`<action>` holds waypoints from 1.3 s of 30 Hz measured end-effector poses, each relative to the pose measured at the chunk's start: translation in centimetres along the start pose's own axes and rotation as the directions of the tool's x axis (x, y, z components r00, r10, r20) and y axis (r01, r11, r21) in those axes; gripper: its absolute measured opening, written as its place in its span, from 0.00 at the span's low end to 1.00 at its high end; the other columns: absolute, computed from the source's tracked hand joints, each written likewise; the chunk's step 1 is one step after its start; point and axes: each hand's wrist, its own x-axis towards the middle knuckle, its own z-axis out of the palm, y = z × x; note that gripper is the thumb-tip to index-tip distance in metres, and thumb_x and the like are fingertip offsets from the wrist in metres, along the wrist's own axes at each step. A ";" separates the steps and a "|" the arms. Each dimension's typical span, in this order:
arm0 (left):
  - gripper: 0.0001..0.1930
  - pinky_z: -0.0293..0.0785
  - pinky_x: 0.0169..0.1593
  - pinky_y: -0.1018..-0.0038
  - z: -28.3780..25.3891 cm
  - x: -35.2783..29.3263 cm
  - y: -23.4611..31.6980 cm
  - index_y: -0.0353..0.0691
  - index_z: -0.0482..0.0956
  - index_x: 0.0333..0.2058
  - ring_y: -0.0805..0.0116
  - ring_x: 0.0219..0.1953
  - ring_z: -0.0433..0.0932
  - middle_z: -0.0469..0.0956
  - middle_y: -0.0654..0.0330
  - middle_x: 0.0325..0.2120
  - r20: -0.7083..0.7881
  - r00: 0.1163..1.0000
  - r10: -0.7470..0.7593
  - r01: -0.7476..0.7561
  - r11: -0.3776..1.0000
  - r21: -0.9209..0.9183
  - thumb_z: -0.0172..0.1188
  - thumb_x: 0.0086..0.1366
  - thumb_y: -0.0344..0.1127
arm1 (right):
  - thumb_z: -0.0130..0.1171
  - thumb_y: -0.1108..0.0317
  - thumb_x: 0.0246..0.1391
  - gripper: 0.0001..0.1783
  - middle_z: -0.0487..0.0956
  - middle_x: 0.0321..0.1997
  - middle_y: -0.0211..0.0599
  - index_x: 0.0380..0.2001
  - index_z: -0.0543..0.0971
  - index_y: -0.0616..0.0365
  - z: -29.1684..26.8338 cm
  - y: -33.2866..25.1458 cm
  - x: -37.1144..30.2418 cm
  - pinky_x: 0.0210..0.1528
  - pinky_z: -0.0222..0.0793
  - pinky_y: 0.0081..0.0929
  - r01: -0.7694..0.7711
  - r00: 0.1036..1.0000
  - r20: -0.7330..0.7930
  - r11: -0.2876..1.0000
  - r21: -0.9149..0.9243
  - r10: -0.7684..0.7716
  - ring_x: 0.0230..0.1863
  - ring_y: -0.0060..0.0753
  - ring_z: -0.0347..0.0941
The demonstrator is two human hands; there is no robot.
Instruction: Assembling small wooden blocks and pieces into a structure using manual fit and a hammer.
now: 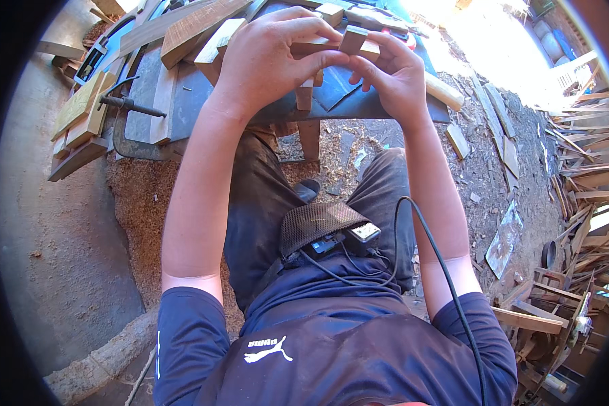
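Observation:
Over the workbench (240, 101), my left hand (267, 57) and my right hand (394, 76) meet at a small wooden block (353, 39). Both hands pinch it between thumbs and fingers, the thumb tips nearly touching under its lower edge. The block's end face catches the light. Just behind my fingers, more pieces of wood lie on the bench, partly hidden by the hands. A thick wooden board (195, 30) lies to the left of my left hand. Beyond my right wrist a pale rounded wooden bar (444, 91) sticks out at the bench edge.
A metal clamp (134, 105) grips the bench's left side, near stacked wooden pieces (81, 125). Sawdust (145, 203) and offcuts cover the floor. A clear plastic sheet (504, 240) lies at right, before a heap of wood strips (592, 176). A black cable (446, 271) crosses by my right arm.

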 end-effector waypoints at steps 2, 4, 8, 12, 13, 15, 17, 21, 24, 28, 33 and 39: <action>0.14 0.82 0.45 0.71 0.0 0.1 -0.1 0.41 0.88 0.41 0.64 0.40 0.87 0.87 0.62 0.38 0.001 0.999 0.036 -0.036 0.999 -0.005 0.75 0.59 0.42 | 0.73 0.69 0.57 0.26 0.86 0.38 0.37 0.57 0.78 0.64 0.0 -0.2 0.0 0.34 0.79 0.20 -0.004 1.000 -0.002 1.000 -0.009 0.004 0.32 0.23 0.82; 0.14 0.82 0.46 0.71 0.0 -0.1 -0.1 0.41 0.89 0.41 0.64 0.41 0.87 0.87 0.61 0.39 0.003 1.000 0.023 -0.023 1.000 0.011 0.75 0.58 0.41 | 0.73 0.69 0.57 0.25 0.86 0.37 0.36 0.57 0.78 0.63 0.1 -0.2 0.0 0.33 0.78 0.20 -0.008 1.000 -0.003 1.000 -0.017 0.008 0.31 0.22 0.81; 0.14 0.82 0.48 0.70 0.5 -0.4 -0.5 0.41 0.89 0.41 0.63 0.41 0.87 0.87 0.60 0.40 -0.039 0.999 -0.007 0.007 1.000 -0.013 0.75 0.58 0.40 | 0.70 0.64 0.60 0.22 0.86 0.35 0.35 0.55 0.81 0.62 -0.1 0.0 0.2 0.30 0.76 0.19 -0.031 0.999 -0.020 0.999 -0.017 0.030 0.30 0.22 0.82; 0.15 0.82 0.48 0.70 0.0 0.0 0.1 0.40 0.89 0.41 0.63 0.41 0.87 0.87 0.59 0.41 -0.028 0.999 0.019 -0.019 1.000 -0.010 0.76 0.58 0.40 | 0.62 0.56 0.67 0.21 0.86 0.37 0.38 0.54 0.82 0.61 -0.9 0.2 0.4 0.28 0.75 0.18 -0.102 0.992 -0.067 0.991 0.084 0.108 0.31 0.25 0.82; 0.12 0.82 0.45 0.72 -0.4 0.2 1.2 0.40 0.89 0.41 0.65 0.39 0.86 0.86 0.58 0.38 -0.026 0.998 -0.052 0.048 0.993 -0.112 0.75 0.58 0.35 | 0.57 0.55 0.70 0.21 0.86 0.40 0.39 0.54 0.83 0.60 -1.0 0.3 0.5 0.28 0.75 0.18 -0.082 0.993 -0.065 0.974 0.211 0.097 0.33 0.26 0.82; 0.11 0.81 0.41 0.74 -1.0 0.3 1.9 0.40 0.90 0.40 0.66 0.37 0.85 0.86 0.57 0.36 -0.019 0.992 -0.128 0.121 0.971 -0.204 0.74 0.57 0.30 | 0.54 0.55 0.72 0.22 0.85 0.43 0.42 0.55 0.81 0.62 -1.2 0.0 0.5 0.30 0.76 0.22 -0.103 0.991 -0.053 0.957 0.271 0.122 0.37 0.31 0.82; 0.11 0.82 0.43 0.72 -1.1 0.3 1.7 0.41 0.90 0.39 0.65 0.39 0.85 0.86 0.58 0.38 0.012 0.993 -0.118 0.118 0.976 -0.185 0.75 0.56 0.32 | 0.51 0.56 0.73 0.23 0.85 0.45 0.46 0.56 0.79 0.65 -1.3 0.0 0.4 0.31 0.76 0.25 -0.123 0.988 -0.044 0.937 0.327 0.145 0.40 0.35 0.82; 0.12 0.81 0.43 0.72 -1.1 0.4 1.9 0.41 0.90 0.39 0.65 0.39 0.85 0.86 0.57 0.38 0.027 0.989 -0.146 0.148 0.963 -0.226 0.76 0.55 0.33 | 0.62 0.61 0.67 0.19 0.85 0.43 0.41 0.54 0.82 0.62 -1.0 0.4 0.2 0.31 0.76 0.22 -0.038 0.999 -0.020 0.990 0.133 0.041 0.38 0.30 0.82; 0.12 0.81 0.43 0.72 -0.9 0.4 1.6 0.41 0.90 0.39 0.65 0.38 0.85 0.86 0.57 0.38 0.039 0.981 -0.189 0.193 0.952 -0.237 0.76 0.55 0.33 | 0.69 0.64 0.61 0.17 0.86 0.41 0.37 0.51 0.84 0.60 -0.8 0.5 0.2 0.29 0.75 0.19 -0.021 0.999 -0.040 0.994 0.110 0.026 0.36 0.25 0.82; 0.13 0.81 0.42 0.72 -0.8 0.4 1.4 0.41 0.90 0.39 0.65 0.38 0.85 0.86 0.57 0.37 0.020 0.990 -0.140 0.140 0.963 -0.231 0.77 0.55 0.34 | 0.73 0.65 0.58 0.17 0.86 0.35 0.32 0.49 0.85 0.58 -0.7 0.6 0.4 0.28 0.73 0.15 -0.008 0.998 -0.064 1.000 0.023 0.009 0.33 0.19 0.81; 0.12 0.81 0.40 0.72 -0.4 0.3 0.8 0.39 0.89 0.37 0.65 0.37 0.85 0.86 0.57 0.37 -0.030 0.993 -0.112 0.100 0.961 -0.257 0.77 0.55 0.36 | 0.74 0.64 0.57 0.17 0.86 0.30 0.28 0.48 0.86 0.55 -0.3 0.6 0.3 0.28 0.71 0.12 0.011 0.995 -0.098 0.997 -0.077 -0.019 0.29 0.14 0.80; 0.15 0.82 0.48 0.71 0.0 -0.4 -0.3 0.38 0.89 0.41 0.64 0.41 0.87 0.86 0.59 0.41 -0.007 1.000 -0.022 0.022 1.000 0.011 0.76 0.58 0.39 | 0.74 0.65 0.57 0.17 0.86 0.29 0.27 0.49 0.85 0.54 -0.1 0.5 0.2 0.28 0.70 0.11 0.013 0.995 -0.100 0.998 -0.057 -0.019 0.29 0.14 0.80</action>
